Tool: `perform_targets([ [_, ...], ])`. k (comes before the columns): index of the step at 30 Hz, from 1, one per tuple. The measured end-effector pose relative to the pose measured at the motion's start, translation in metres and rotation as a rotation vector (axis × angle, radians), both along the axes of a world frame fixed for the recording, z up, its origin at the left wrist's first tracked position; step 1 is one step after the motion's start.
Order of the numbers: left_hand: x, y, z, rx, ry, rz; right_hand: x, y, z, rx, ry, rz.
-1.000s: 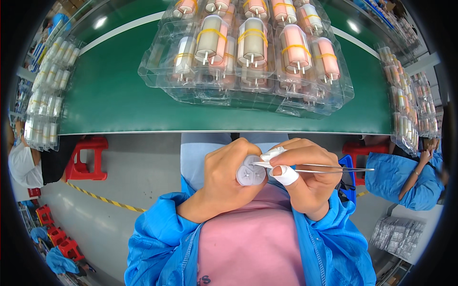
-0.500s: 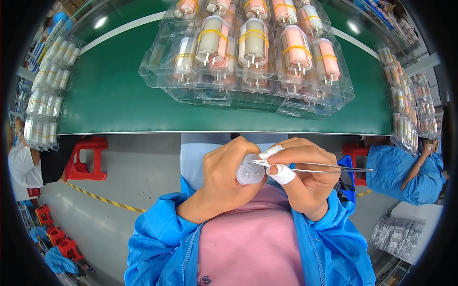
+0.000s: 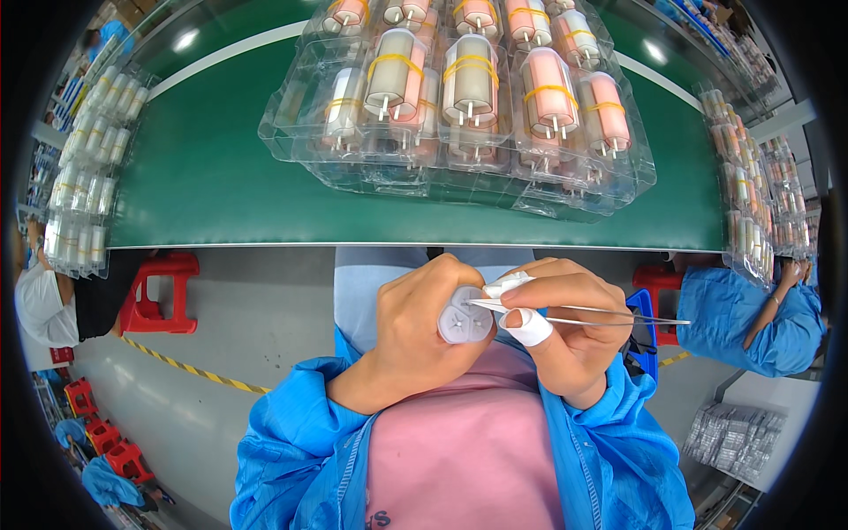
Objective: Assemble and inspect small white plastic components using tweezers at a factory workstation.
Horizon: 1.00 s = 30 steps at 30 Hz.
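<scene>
Capacitor roll (image 3: 465,322) clenched end-up in my left hand (image 3: 415,331) so tweezers (image 3: 574,315), pinched in my right hand (image 3: 565,331), reach its end, below the green belt (image 3: 203,177).

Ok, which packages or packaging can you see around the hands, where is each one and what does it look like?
Stack of clear plastic blister trays: centre of the green belt, holding white and pink cylinders with yellow bands.
Clear trays of white cylinders: left edge of the belt, in a long row.
Clear trays of pinkish cylinders: right edge of the belt.
Clear trays of small silvery parts: lower right, on a pale surface.
No signs or screens show.
</scene>
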<state>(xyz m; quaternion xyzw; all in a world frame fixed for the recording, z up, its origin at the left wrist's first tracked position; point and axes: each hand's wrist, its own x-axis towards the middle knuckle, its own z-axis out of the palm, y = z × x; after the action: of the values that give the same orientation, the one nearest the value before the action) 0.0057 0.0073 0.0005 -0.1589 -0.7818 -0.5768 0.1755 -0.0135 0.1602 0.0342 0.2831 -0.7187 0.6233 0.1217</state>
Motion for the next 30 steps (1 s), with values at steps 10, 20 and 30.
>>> perform_targets([
  [10,-0.002,0.004,-0.004,-0.056,0.071,0.029,-0.001,-0.002,0.003,0.059,-0.003,-0.013],
  [20,-0.002,0.001,-0.005,-0.067,0.042,0.019,-0.004,-0.001,0.003,0.056,-0.067,0.025],
  [30,0.001,0.001,0.001,0.106,-0.094,-0.069,0.002,0.003,0.002,-0.072,-0.086,0.037],
])
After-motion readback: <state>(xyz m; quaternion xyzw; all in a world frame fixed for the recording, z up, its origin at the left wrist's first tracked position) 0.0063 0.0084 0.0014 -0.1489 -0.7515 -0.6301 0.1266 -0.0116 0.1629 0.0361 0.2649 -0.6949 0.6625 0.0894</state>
